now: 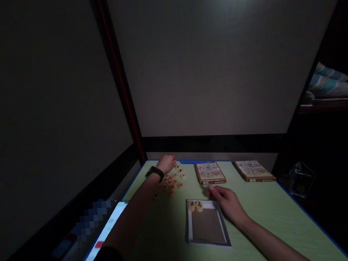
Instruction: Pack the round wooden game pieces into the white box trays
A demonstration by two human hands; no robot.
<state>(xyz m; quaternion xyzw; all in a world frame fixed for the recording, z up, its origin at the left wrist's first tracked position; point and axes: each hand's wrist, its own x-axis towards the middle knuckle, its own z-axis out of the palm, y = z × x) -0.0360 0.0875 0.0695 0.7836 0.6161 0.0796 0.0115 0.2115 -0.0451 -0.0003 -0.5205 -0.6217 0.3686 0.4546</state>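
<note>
As laid out on the green table (276, 219): left hand (165, 163), fingers bunched at far edge of round game-piece heap (171, 182), hold not discernible; right hand (227, 205), loosely open, resting at far right corner of shallow tray (208, 225) containing two pieces (195, 205); two printed boxes (210, 173) beyond.

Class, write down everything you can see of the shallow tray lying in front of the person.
The tray is a shallow rectangle with a pale raised rim and a dull brown-grey floor, perhaps card. It lies flat on the green table, long side running away from the person. Two pale round pieces with dark marks sit in its far left corner; the rest is bare. The right hand rests at its far right corner.
</note>
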